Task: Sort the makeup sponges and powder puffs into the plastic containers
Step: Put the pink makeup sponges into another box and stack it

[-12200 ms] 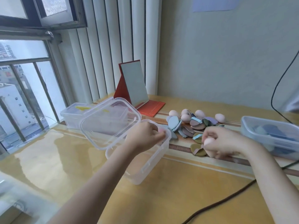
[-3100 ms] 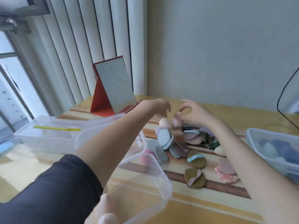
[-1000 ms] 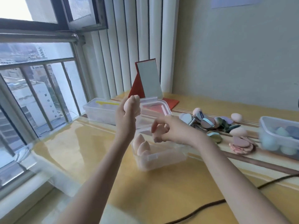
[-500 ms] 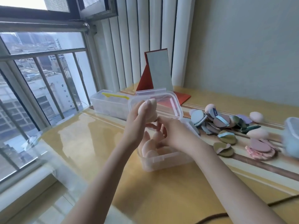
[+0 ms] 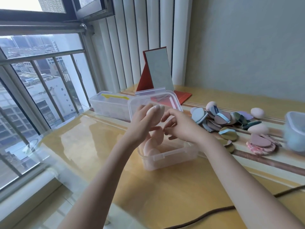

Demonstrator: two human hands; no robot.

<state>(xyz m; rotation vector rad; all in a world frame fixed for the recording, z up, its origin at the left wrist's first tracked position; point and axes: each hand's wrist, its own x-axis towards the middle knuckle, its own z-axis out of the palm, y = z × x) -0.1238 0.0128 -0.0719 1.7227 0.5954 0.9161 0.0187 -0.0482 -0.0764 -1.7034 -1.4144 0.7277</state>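
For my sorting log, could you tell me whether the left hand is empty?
No, the left hand grips a beige sponge above the open container.

1. No words, brands or numbers can be read anywhere.
2. One dark blue powder puff (image 5: 214, 109) near the tabletop's far edge bears pale print, too small to read.

High-rise home, barred window (image 5: 41, 90), vertical blinds (image 5: 132, 42), vanity mirror (image 5: 159, 71)

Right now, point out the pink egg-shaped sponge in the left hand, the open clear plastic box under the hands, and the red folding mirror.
pink egg-shaped sponge (image 5: 154, 115), head view, its rounded side.
open clear plastic box (image 5: 170, 158), head view, front wall.
red folding mirror (image 5: 158, 71), head view, the glass.
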